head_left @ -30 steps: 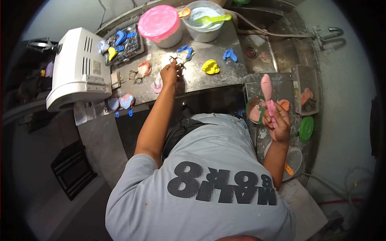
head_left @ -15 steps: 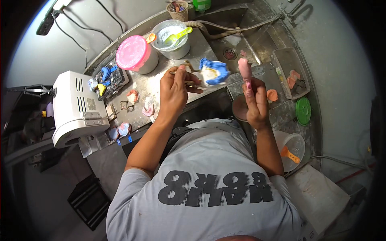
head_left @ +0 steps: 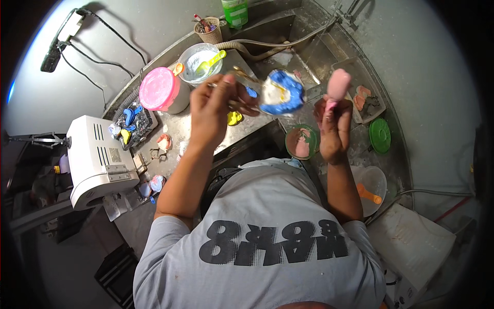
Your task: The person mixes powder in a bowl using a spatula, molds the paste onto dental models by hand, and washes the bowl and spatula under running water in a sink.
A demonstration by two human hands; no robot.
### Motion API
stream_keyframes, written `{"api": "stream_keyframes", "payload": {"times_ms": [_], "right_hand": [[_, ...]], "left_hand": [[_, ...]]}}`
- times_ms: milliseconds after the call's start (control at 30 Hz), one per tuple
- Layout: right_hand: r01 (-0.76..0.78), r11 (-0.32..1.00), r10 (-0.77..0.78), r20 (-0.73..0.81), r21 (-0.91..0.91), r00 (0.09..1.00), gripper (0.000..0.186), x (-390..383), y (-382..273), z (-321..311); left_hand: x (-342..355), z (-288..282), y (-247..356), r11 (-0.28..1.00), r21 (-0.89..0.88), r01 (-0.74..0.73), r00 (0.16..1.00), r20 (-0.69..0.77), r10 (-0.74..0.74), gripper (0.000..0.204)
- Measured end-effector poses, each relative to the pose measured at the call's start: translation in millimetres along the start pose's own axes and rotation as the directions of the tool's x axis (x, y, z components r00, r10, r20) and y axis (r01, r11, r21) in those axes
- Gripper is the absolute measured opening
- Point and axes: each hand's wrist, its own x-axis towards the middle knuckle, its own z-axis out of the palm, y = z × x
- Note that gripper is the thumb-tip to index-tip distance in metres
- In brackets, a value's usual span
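My left hand (head_left: 212,110) is closed around the handle end of a dental impression tray (head_left: 294,93), raised above the worktop. Blue impression material rims the tray, with a whitish, yellow-streaked middle. To its right, my right hand (head_left: 335,129) grips a spatula (head_left: 338,85) upright; thick pink paste coats its blade and hides it. Tray and spatula are apart. Below and between my hands sits a green mixing bowl (head_left: 311,135) with pink paste inside.
A pink-lidded tub (head_left: 163,88) and a tub of white powder (head_left: 201,61) stand at the back left. A white machine (head_left: 98,159) is at far left. On the right lie a green lid (head_left: 380,136), a tray of pink scraps (head_left: 382,105) and a clear container (head_left: 371,180).
The impression tray has turned so its blue horseshoe shows more fully. The spatula has moved right, its coated blade now broader in view. The mixing bowl's inside has come into sight.
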Motion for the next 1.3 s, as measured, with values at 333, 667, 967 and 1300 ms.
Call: {"api": "stream_keyframes", "payload": {"times_ms": [333,667,967,1300], "right_hand": [[0.056,0.989,-0.049,0.052,-0.136,0.997,0.020,2.2,2.3,-11.8],[0.168,0.941,-0.102,0.226,-0.293,0.969,0.026,9.8,6.8,-9.5],[0.208,0.862,-0.119,0.215,-0.463,0.969,0.022,0.0,21.0,-14.9],[-0.085,0.762,0.175,0.077,-0.641,0.982,0.020,-36.1,12.9,-44.1]], "left_hand": [[28.8,5.5,-32.9,0.987,0.085,0.133,0.988,-0.094,-0.125,0.026],[14.0,20.5,-7.5,0.996,0.085,0.013,1.000,-0.002,-0.013,0.024],[16.9,3.3,-12.8,0.994,-0.021,0.110,0.994,-0.017,-0.110,0.026],[24.6,-22.6,-24.9,0.998,-0.040,0.039,0.984,-0.170,-0.045,0.025]]}}
